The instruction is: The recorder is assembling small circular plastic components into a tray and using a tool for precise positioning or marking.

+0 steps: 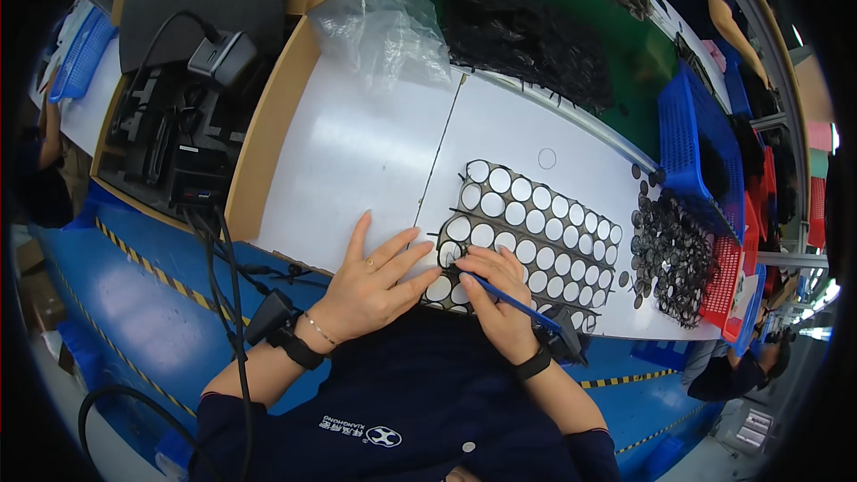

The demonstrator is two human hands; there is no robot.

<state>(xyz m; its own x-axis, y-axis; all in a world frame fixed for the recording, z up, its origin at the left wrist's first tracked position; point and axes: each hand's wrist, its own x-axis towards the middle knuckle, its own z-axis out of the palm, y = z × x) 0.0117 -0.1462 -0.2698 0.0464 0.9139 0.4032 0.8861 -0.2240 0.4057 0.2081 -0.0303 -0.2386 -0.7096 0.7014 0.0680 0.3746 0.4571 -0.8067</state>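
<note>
My left hand lies on the white table with its fingers spread, holding nothing. Its fingertips reach the left edge of a dark sheet bearing rows of round white discs, some with thin black rings around them. In my right hand is a slim blue pen-like tool, gripped so that it slants down to the right. The right fingertips are over the sheet's near left part, by a ringed disc. The hand hides part of the nearest rows, and the tool's exact kind is unclear.
Loose black rings and discs are heaped on the right, beside blue and red baskets. A cardboard box with devices and cables stands left. Clear plastic bags and a black pile lie at the back. Other people are nearby.
</note>
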